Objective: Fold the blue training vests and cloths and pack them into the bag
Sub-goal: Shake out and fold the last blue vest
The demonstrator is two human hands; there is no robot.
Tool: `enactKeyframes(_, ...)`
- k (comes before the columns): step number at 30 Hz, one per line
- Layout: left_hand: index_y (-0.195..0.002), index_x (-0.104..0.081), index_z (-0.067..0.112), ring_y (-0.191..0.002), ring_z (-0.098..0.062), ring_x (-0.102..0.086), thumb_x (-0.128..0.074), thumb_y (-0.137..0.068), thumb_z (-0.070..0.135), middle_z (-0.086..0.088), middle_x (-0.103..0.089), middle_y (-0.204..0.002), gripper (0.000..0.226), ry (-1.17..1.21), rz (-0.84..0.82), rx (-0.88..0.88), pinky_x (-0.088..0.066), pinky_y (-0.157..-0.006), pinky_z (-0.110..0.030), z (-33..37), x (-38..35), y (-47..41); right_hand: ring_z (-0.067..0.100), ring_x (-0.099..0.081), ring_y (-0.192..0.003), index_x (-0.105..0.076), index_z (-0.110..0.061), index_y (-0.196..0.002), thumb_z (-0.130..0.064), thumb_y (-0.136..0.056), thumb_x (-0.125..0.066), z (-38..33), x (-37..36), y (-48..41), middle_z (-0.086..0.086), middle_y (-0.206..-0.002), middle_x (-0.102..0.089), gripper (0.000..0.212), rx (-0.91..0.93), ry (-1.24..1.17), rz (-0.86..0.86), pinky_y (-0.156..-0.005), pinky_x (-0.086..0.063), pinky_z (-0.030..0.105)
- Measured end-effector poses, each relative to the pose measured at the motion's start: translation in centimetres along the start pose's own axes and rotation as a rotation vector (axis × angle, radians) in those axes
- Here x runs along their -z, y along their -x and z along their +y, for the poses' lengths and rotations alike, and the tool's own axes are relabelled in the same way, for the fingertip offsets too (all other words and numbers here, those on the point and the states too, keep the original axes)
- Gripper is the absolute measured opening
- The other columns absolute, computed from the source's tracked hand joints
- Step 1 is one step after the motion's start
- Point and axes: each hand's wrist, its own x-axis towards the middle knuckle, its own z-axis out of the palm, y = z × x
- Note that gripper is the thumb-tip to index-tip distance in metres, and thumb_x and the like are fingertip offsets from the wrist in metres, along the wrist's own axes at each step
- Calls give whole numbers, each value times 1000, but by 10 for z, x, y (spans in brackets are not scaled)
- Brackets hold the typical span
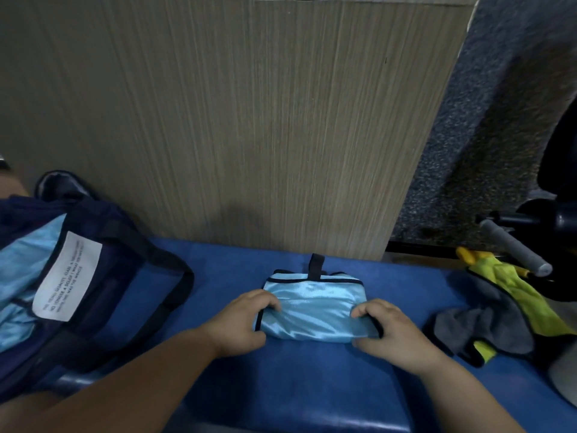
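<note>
On the blue padded bench (281, 385) in front of me, in the view from my head, a folded light-blue vest (315, 307) lies flat, a compact rectangle with dark trim and a black loop (317, 266) sticking out at its far edge. My left hand (243, 320) grips its left side, fingers curled over the top and thumb at the near edge. My right hand (390, 329) grips the right side the same way, so both hands are closed on the fabric. To the left, well apart from the vest, the dark navy bag (103, 295) sits open on the bench, with more light-blue fabric (22, 270) inside it and a white label (67, 276) with small print that I cannot read. One black strap (175, 295) of the bag loops out over the bench between the bag and my left hand. Right behind the vest, a wood-grain panel (249, 120) rises straight up at the far edge of the bench. To the right, a crumpled grey cloth (477, 329) lies near my right hand, partly over a yellow-green vest (512, 292). Beyond them a grey padded bar (512, 248) juts toward the bench, with speckled carpet (487, 120) further off.
</note>
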Motion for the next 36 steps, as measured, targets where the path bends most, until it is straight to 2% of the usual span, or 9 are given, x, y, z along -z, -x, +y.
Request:
enactKeyframes(3,-98,-51,40,-111,6,-44,-55,-69,18,23,-46,-114,37,97,102,25,-37,-97,-17,-2,-3,0,-7,-34,-115,-44,-52,-104,-42,-60,-76,3,-2,0,-31,-119,-40,55,-24,20,-70,-90,-21,-4)
enactKeyframes(6,-96,-54,36,-95,0,-52,-63,-82,11,12,-53,-106,30,199,220,93,-41,-81,-13,1,0,-3,3,-43,-110,-45,-54,-97,-24,-79,-73,9,-8,-5,-29,-108,-49,45,17,83,66,-91,-25,0)
enactKeyframes(10,-101,-55,31,-88,-13,-61,-62,-90,15,3,-64,-95,20,384,246,216,-51,-83,-32,6,7,-6,3,-51,-102,-60,-44,-83,-24,-84,-71,5,-7,-7,-23,-98,-57,23,68,10,230,-92,-35,11)
enactKeyframes(13,-105,-54,27,-88,-10,-59,-56,-95,17,2,-64,-98,15,403,271,212,-49,-80,-26,11,11,-5,0,-54,-99,-61,-43,-70,-36,-80,-66,-5,-3,-6,-16,-95,-62,13,61,-134,339,-84,-36,5)
enactKeyframes(20,-107,-51,25,-96,-16,-61,-49,-99,27,-1,-63,-101,8,356,312,282,-49,-87,-34,13,8,-7,8,-59,-69,-59,-28,-83,-36,-95,-57,-18,-8,-10,-6,-70,-65,15,-91,-192,348,-71,-47,33)
enactKeyframes(24,-106,-46,24,-84,-16,-59,-50,-98,35,0,-61,-94,15,45,271,345,-50,-76,-35,17,3,-10,13,-58,-78,-54,-22,-91,-47,-95,-52,-23,-14,-13,-4,-80,-64,26,-279,-3,234,-73,-47,34)
enactKeyframes(28,-121,-46,27,-105,-16,-54,-51,-95,42,7,-52,-120,31,-261,250,354,-46,-90,-35,23,1,-14,24,-60,-103,-51,-26,-111,-55,-90,-56,-29,-10,-12,0,-104,-64,36,-379,91,237,-79,-43,30)
enactKeyframes(31,-134,-41,30,-111,-14,-52,-55,-91,43,7,-51,-124,47,-139,116,396,-43,-93,-30,22,8,-18,22,-57,-111,-53,-23,-121,-56,-86,-60,-29,-4,-13,1,-114,-61,49,-407,92,193,-86,-43,29)
enactKeyframes(36,-129,-51,31,-97,-5,-52,-74,-81,39,15,-52,-108,54,-59,-143,331,-39,-76,-15,27,20,-17,12,-61,-100,-61,-31,-108,-40,-81,-69,-33,5,-12,-8,-102,-64,30,-397,-33,17,-89,-47,27)
